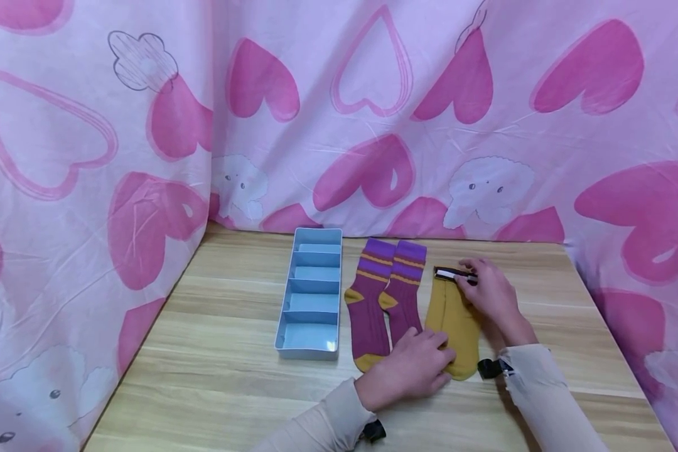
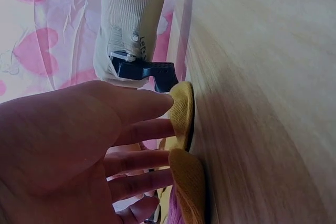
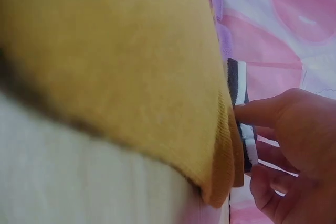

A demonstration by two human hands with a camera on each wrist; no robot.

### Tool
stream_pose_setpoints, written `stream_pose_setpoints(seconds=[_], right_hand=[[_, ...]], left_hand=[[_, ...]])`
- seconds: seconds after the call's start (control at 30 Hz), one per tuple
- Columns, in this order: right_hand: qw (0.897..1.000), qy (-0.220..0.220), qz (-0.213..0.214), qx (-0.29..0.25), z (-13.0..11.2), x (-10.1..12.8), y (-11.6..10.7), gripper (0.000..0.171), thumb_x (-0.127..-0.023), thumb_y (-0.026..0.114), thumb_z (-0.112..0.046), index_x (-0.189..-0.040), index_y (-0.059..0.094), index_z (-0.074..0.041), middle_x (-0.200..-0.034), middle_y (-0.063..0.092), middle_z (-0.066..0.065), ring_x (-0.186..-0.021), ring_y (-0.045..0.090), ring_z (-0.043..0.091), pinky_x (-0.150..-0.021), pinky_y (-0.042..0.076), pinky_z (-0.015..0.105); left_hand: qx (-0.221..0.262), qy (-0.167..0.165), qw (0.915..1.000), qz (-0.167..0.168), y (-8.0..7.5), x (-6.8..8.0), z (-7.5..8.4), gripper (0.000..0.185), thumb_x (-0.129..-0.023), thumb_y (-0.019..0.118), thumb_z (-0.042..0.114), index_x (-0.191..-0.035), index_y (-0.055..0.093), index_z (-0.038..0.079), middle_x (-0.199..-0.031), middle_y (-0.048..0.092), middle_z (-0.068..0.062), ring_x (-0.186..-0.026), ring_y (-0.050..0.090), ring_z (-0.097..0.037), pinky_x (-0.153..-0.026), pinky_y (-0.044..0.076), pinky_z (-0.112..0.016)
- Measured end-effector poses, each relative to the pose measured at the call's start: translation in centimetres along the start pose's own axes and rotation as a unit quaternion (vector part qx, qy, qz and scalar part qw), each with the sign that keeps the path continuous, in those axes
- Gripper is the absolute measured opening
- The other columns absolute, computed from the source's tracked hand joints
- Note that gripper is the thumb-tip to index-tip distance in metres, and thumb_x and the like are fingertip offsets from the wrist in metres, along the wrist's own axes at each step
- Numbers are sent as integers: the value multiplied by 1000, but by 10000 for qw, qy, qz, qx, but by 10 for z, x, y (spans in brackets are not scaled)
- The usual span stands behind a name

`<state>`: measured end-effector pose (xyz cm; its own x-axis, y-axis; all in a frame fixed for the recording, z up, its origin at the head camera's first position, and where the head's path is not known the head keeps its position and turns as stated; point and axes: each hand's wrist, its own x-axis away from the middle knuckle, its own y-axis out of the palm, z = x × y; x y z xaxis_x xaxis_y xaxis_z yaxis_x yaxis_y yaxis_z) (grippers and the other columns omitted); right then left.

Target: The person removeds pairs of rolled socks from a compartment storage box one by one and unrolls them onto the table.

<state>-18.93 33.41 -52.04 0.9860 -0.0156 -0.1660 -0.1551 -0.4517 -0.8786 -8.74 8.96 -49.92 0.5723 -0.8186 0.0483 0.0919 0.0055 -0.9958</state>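
Mustard sock [image 1: 451,320] flat on the worktop [image 1: 215,351], right of the purple striped pair [image 1: 385,301]; left hand [image 1: 409,370] pressing its near end with straight fingers, right hand [image 1: 488,290] pinching the black-and-white cuff [image 1: 449,274]. Apparently mid-smoothing, nothing yet in the empty blue divider tray [image 1: 312,295] at left. Open room near and left; fabric walls close behind.

A wooden table [image 1: 215,351] carries a blue divided tray [image 1: 312,292], two purple socks [image 1: 381,295] and a yellow sock [image 1: 454,320].
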Motion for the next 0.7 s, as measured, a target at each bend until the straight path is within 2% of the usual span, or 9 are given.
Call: stream_pose_setpoints(seconds=[0.13,0.23,0.43,0.6,0.7], right_hand=[[9997,-22,220,44,-1,-2,2,19,-101,75,-21,-116,71,-10,-124,66,18,-107,67,43,-80,55,63],[9997,-65,155,198,0,-2,3,13,-101,74,-23,-110,74,-13,-125,66,16,-107,67,43,-78,55,64],[9995,-118,-254,177,1,-3,3,32,-98,79,-24,-124,69,-7,-124,67,19,-105,66,39,-82,57,62],[9998,2,-128,163,1,-8,5,23,-101,75,-23,-121,70,-12,-118,71,17,-97,67,36,-76,55,57],[9998,77,66,193,0,-11,5,21,-103,72,-25,-120,72,-13,-123,71,18,-100,68,41,-74,54,59]], left_hand=[[47,22,10000,-21,-1,0,0,24,-107,62,51,-125,72,38,-127,59,14,-109,57,-5,-80,39,-23],[37,30,10000,-28,-1,0,0,24,-107,62,51,-125,72,38,-127,59,14,-109,57,-6,-79,39,-23],[-23,11,10000,-34,-2,0,1,23,-107,61,51,-124,72,39,-127,60,14,-111,57,-6,-80,40,-23],[-61,21,10000,17,-1,1,1,22,-107,62,51,-122,72,39,-125,60,14,-110,58,-6,-80,40,-23],[-48,24,10000,40,-1,1,2,21,-107,62,50,-122,72,39,-125,60,14,-110,58,-5,-80,39,-23]])
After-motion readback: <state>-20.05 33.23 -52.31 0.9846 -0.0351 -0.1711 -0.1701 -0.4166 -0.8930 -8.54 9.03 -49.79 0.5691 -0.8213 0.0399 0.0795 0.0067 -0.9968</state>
